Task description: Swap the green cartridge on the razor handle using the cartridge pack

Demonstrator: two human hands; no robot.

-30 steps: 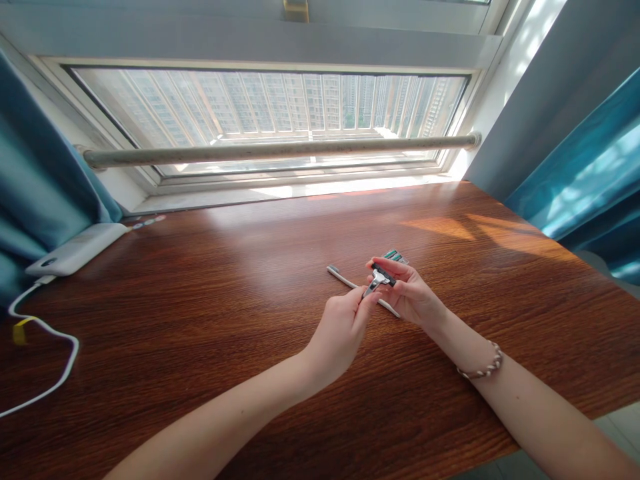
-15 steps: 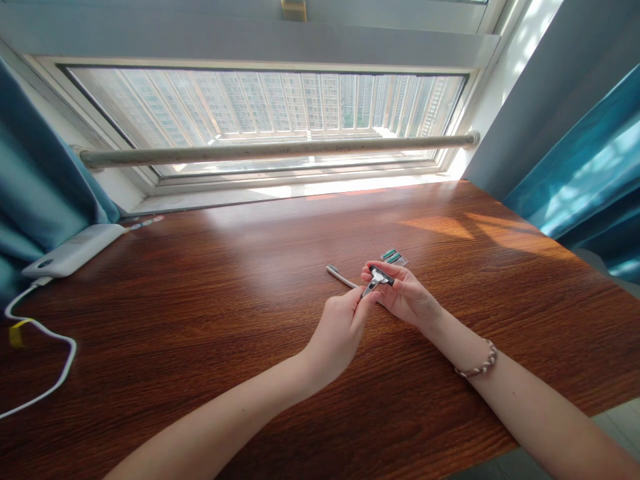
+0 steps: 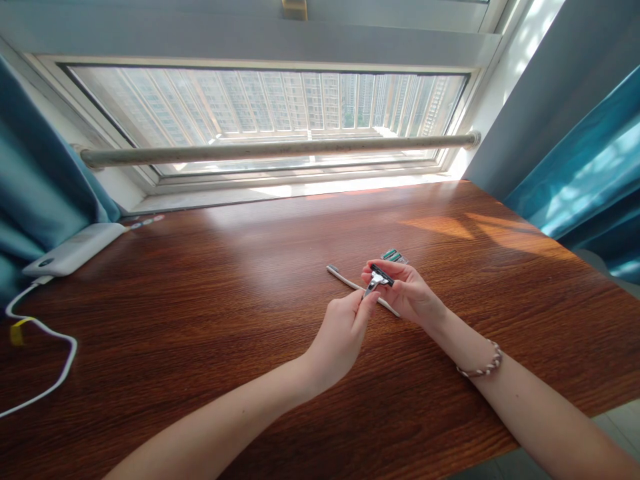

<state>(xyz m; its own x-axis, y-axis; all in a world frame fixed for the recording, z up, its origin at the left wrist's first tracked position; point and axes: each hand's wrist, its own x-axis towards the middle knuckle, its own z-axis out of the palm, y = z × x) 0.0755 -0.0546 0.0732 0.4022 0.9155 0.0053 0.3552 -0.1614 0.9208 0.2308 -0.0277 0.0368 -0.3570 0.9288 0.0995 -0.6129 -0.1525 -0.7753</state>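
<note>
Over the middle of the wooden desk (image 3: 200, 313), both hands meet on a small razor (image 3: 374, 283). My left hand (image 3: 343, 333) pinches its short silver neck from below. The fingertips of my right hand (image 3: 413, 293) grip the black blade cartridge (image 3: 383, 275) at its top. Under the hands, a thin white stick-like handle (image 3: 343, 278) lies flat on the desk. A small pack of green cartridges (image 3: 393, 256) rests just behind my right hand. There is a beaded bracelet (image 3: 483, 365) on my right wrist.
A white power bank (image 3: 75, 249) with a white cable (image 3: 47, 337) lies at the desk's far left. Teal curtains (image 3: 590, 180) hang at both sides. A window with a horizontal rail (image 3: 280, 150) runs along the back. The desk's near right edge drops off.
My right hand has shifted slightly to the right, uncovering the near end of the white stick. Both hands keep the same hold on the razor.
</note>
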